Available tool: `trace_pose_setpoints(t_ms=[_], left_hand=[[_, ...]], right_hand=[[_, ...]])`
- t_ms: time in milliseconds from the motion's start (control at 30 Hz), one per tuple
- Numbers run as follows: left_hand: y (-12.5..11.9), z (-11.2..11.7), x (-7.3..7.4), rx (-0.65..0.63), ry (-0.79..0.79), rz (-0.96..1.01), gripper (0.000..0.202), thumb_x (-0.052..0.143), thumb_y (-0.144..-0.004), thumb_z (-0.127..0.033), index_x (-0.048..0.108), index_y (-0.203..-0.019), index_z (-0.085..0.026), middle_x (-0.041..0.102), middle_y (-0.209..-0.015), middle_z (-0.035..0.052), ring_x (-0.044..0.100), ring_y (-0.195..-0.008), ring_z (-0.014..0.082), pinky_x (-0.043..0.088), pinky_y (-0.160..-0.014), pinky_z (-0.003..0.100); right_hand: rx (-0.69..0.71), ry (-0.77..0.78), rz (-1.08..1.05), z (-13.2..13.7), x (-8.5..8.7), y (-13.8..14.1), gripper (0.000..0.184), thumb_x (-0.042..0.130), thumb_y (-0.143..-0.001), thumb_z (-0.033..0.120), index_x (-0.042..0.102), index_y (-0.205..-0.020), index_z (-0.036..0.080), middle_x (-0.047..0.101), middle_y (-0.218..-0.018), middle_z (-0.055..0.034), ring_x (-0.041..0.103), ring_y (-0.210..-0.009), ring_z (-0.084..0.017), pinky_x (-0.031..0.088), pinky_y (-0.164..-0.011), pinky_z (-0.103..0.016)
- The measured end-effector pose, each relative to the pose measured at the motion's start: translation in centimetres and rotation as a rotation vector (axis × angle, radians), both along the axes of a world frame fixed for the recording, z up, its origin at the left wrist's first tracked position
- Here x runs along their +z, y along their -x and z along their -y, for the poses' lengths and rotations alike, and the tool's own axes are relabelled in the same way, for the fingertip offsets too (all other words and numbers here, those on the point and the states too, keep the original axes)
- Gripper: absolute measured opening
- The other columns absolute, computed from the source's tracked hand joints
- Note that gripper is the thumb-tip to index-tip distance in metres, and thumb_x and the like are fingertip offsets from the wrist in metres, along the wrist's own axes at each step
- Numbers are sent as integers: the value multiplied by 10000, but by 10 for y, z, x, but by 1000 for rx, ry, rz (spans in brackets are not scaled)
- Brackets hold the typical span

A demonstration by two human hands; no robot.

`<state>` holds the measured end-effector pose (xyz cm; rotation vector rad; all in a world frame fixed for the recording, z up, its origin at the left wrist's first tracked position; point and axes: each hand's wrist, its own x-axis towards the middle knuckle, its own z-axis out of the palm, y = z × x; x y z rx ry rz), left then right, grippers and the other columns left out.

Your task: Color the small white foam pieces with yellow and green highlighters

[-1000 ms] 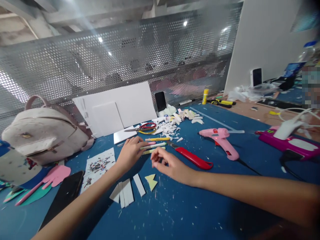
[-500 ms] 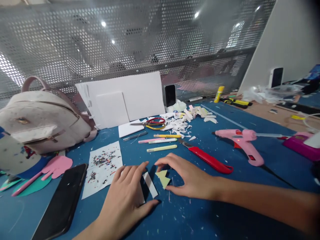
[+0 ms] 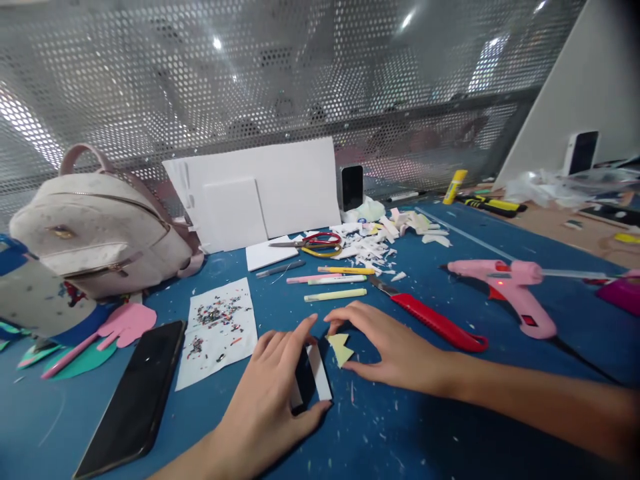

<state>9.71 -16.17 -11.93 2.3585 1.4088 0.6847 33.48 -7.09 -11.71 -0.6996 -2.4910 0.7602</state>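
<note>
My left hand [image 3: 273, 390] curves over a small white piece [image 3: 320, 373] that looks like a foam-board strip, its thumb at the lower end and its index finger at the upper. A second white edge shows partly under that palm. My right hand [image 3: 395, 347] pinches a pale yellow zigzag-edged piece [image 3: 340, 350] between thumb and index finger. This yellow piece is just right of the white strip, with a gap between them. Beyond the hands lie a yellow marker [image 3: 335, 295], other markers [image 3: 345, 271] and a red-handled cutter [image 3: 437, 323].
To the right lies a pink glue gun [image 3: 515, 287]. Scissors [image 3: 315, 245] and white scraps [image 3: 370, 243] are behind the markers. At left are a phone [image 3: 133, 400], a speckled paper sheet [image 3: 220, 327], a backpack [image 3: 110, 227] and a cup [image 3: 45, 300].
The view has swung slightly left. My left hand and the white strip have moved a little right, index finger nearer the strip's top. My right hand still pinches the yellow piece.
</note>
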Motion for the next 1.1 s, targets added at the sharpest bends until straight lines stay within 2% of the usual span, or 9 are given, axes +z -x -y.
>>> trace_pose_setpoints(t_ms=[167, 267, 367, 467, 600, 700, 800, 900, 1100], left_hand=[[-1, -4, -3, 31, 26, -22, 1011, 768, -814, -293, 85, -1555, -381, 580, -1328, 38, 514, -1146, 295, 360, -1034, 527], [0, -5, -2, 24, -10, -49, 1010, 784, -814, -356, 98, -1554, -366, 578, -1342, 46, 513, -1130, 297, 370, -1016, 523], [1, -5, -1, 32, -43, -63, 952, 760, -832, -370, 137, -1551, -336, 597, -1306, 54, 518, -1104, 295, 382, -994, 516], [2, -4, -1, 37, -67, -60, 895, 728, -849, -352, 168, -1547, -305, 611, -1275, 65, 528, -1093, 294, 379, -998, 521], [3, -3, 0, 37, -83, -70, 903, 748, -828, -328, 194, -1540, -293, 620, -1271, 62, 540, -1092, 287, 376, -1003, 504], [5, -3, 0, 30, -108, -96, 892, 758, -831, -336, 207, -1531, -289, 627, -1277, 63, 547, -1106, 288, 368, -1010, 495], [7, -3, 1, 26, -137, -117, 888, 770, -834, -384, 218, -1521, -280, 634, -1270, 61, 551, -1101, 290, 353, -1019, 504], [8, -3, 1, 27, -162, -131, 866, 771, -837, -413, 242, -1507, -267, 635, -1266, 65, 549, -1096, 295, 337, -1027, 522], [9, -2, 0, 25, -181, -139, 847, 758, -844, -418, 249, -1502, -258, 642, -1260, 69, 557, -1100, 293, 339, -1039, 523]], right_hand=[[3, 34, -19, 0, -1, 0, 537, 734, -844, 234, 487, -1320, 268, 603, -1237, -52, 554, -1175, -234, 464, -999, -383], [-27, -40, -119, -1, 2, -2, 409, 637, -908, 217, 505, -1292, 263, 580, -1281, -64, 548, -1193, -223, 473, -1002, -371], [-116, -162, -192, -9, 8, -7, 287, 508, -967, 186, 522, -1246, 255, 580, -1282, -80, 531, -1225, -229, 461, -1020, -395], [-179, -249, -117, -24, 16, -8, 275, 469, -957, 146, 552, -1198, 251, 603, -1255, -87, 539, -1219, -250, 455, -1019, -433], [-131, -283, 20, -43, 22, 2, 242, 511, -936, 137, 611, -1131, 239, 647, -1203, -80, 581, -1155, -261, 471, -977, -429], [-94, -320, 113, -54, 21, 18, 194, 564, -946, 172, 629, -1123, 214, 654, -1184, -102, 587, -1118, -278, 476, -927, -417], [-59, -353, 194, -62, 18, 35, 94, 651, -921, 206, 649, -1014, 192, 668, -1068, -101, 597, -1022, -277, 477, -839, -385], [-38, -369, 240, -66, 17, 46, 50, 662, -929, 226, 630, -920, 189, 661, -952, -77, 595, -916, -245, 461, -768, -346], [-44, -380, 245, -63, 16, 47, 91, 533, -1012, 245, 589, -1013, 174, 655, -978, -87, 597, -884, -226, 453, -756, -339]])
